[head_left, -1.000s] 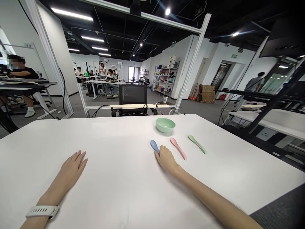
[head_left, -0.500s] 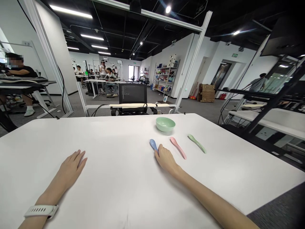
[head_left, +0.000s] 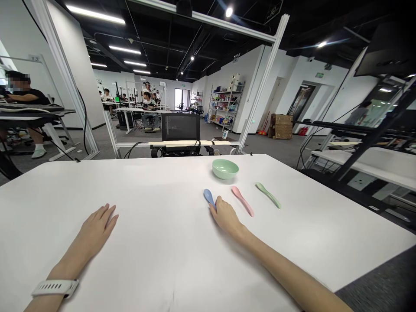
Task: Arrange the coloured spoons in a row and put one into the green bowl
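My right hand [head_left: 225, 216] is over the handle of a blue spoon [head_left: 208, 196], thumb on one side and fingers on the other. The spoon's bowl points away from me and lies at table level; the rest of its handle is hidden under the hand. Just right of it lies a pink spoon [head_left: 242, 201], and farther right a green spoon [head_left: 268, 195]. Behind the spoons stands a light green bowl [head_left: 225, 169]. Far to the left, my left hand [head_left: 96, 227] rests flat on the table, fingers stretched out, holding nothing.
The white table [head_left: 156, 203] has its far edge just behind the bowl. A metal frame [head_left: 260, 86] rises beyond that edge, with a black mesh chair [head_left: 181, 127] behind it. Several people sit or stand in the background, one person [head_left: 24, 93] at the far left.
My right thumb has shifted slightly left, a little away from the fingers at the blue spoon. My left hand, the bowl and the other spoons stay in place.
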Available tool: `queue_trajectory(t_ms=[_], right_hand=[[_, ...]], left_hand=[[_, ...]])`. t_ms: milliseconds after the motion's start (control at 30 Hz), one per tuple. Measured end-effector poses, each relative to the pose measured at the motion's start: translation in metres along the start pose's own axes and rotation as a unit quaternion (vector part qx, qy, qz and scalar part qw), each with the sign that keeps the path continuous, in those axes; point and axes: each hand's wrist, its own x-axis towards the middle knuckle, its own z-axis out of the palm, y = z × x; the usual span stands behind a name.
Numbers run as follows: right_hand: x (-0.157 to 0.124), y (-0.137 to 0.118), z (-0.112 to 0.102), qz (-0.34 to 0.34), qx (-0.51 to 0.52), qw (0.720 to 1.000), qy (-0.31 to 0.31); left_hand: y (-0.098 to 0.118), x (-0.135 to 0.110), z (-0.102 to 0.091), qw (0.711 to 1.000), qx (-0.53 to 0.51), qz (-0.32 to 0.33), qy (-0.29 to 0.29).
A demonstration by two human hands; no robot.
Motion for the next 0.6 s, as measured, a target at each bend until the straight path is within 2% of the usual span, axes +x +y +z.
queue_trajectory(t_ms=[333,600], right_hand=[[0.0020,0.0045,0.0046,-0.020,0.012,1.000,0.021],[0.0010,0.0042,0.0037,-0.017,0.013,1.000,0.011]], left_hand=[[-0.0040,0.0015,0.0036,1.000,0.003,0.009,0.017],[-0.0017,0.0008,0.0010,1.000,-0.003,-0.003,-0.002]])
